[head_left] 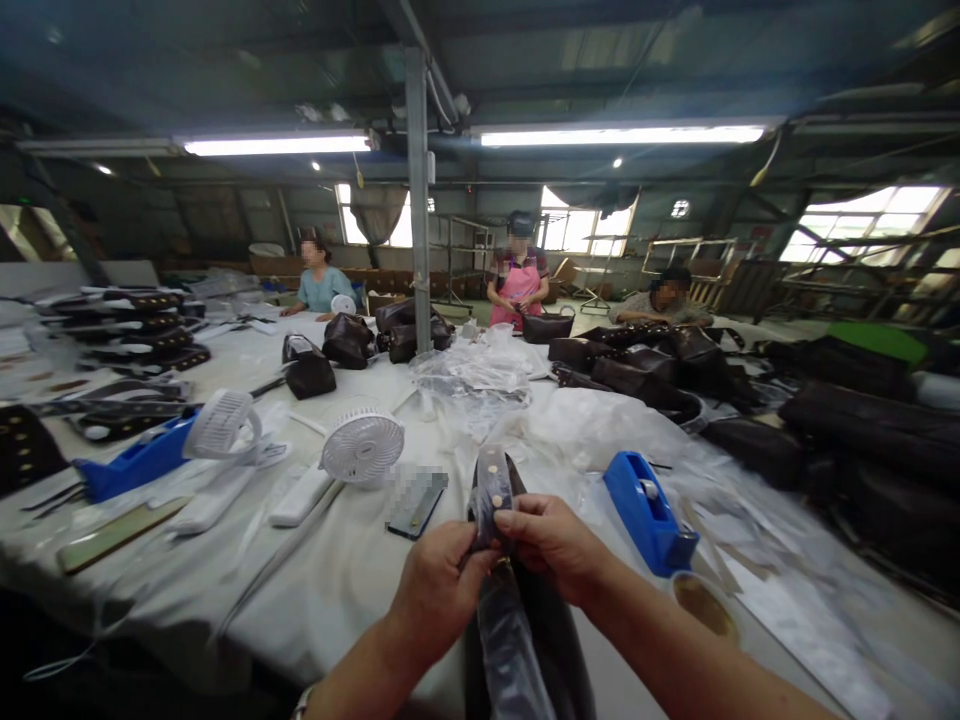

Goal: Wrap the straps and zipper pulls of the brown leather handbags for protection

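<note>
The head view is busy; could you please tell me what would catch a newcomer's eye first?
Probably the gold-studded dark strap wrapped in clear plastic, front and centre in the grip of the left hand and right hand. Next might come the bright blue plastic tape dispenser to their right, then the nearest round white plastic fan to their left.

Dim hall overall, dark ceiling [562, 70]. Light from two overhead tubes, left tube [277, 146] and right tube [622, 136], both clipped white; windows [870, 222] behind blown out too. Soft shadows on the tabletop [330, 590], black below its near edge. Dull sheen on the film-wrapped strap [517, 640]. Dark bags [877, 420] at right lose detail. Wide-angle stretch, edges smeared, background soft, some patches pixelated.
</note>
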Tool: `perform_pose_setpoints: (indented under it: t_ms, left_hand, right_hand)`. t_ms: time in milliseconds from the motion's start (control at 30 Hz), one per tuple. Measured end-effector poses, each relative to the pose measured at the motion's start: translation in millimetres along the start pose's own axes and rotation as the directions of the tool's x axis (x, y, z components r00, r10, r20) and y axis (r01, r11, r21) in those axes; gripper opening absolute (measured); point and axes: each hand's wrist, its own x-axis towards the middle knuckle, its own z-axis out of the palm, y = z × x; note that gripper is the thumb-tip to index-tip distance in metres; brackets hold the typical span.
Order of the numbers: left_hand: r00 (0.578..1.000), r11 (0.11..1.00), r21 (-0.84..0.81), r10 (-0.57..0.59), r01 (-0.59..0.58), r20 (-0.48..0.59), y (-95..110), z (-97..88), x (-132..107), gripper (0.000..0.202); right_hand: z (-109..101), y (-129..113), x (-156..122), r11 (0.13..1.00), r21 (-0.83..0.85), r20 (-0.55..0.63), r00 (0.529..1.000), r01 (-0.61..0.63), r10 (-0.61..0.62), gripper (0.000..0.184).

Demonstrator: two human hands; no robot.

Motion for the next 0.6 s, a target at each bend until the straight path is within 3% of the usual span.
perform_pose_setpoints:
  t_ms: [100, 167, 233, 267, 333, 400, 467, 533, 600]
  left_hand:
    - [0.979, 0.939, -0.285, -0.166, 0.195, 0.122, -7, -5.8, 10, 0.024]
    - [0.898, 0.714, -0.546, -0.322, 0.439, 0.301, -11, -11.2, 21, 0.039]
    - [0.809, 0.464, -0.666, -0.395, 0.584, 0.435, -14, -14.4, 34, 0.047]
    - [0.785, 0.399, -0.682, -0.410, 0.612, 0.464, -15, -14.7, 39, 0.047]
    - [0.787, 0.391, -0.693, -0.419, 0.606, 0.452, -16, -13.3, 46, 0.043]
    - [0.815, 0.437, -0.696, -0.408, 0.570, 0.411, -15, -10.6, 47, 0.040]
    - [0.839, 0.485, -0.691, -0.394, 0.536, 0.375, -15, -7.6, 45, 0.040]
    - [0.859, 0.529, -0.682, -0.386, 0.505, 0.337, -15, -4.2, 42, 0.041]
    - [0.875, 0.568, -0.672, -0.387, 0.475, 0.292, -16, 0.1, 40, 0.042]
  right_hand:
    - [1, 0, 2, 0.987, -0.105, 0.029, 0.992, 0.122, -0.119, 0.027]
    - [1, 0, 3, 0.920, -0.280, 0.091, 0.962, 0.274, -0.258, 0.018]
    - [-1, 0, 5, 0.757, -0.489, 0.171, 0.899, 0.434, -0.404, 0.010]
    - [-2, 1, 6, 0.651, -0.579, 0.213, 0.861, 0.492, -0.461, 0.007]
    - [-6, 3, 8, 0.455, -0.699, 0.288, 0.800, 0.551, -0.527, 0.009]
    - [-12, 4, 8, 0.370, -0.742, 0.322, 0.781, 0.559, -0.535, 0.013]
    - [-16, 1, 7, 0.429, -0.712, 0.334, 0.806, 0.555, -0.489, 0.013]
    - [-18, -4, 6, 0.612, -0.608, 0.327, 0.862, 0.505, -0.387, 0.020]
    - [-16, -9, 7, 0.790, -0.490, 0.265, 0.926, 0.370, -0.269, 0.028]
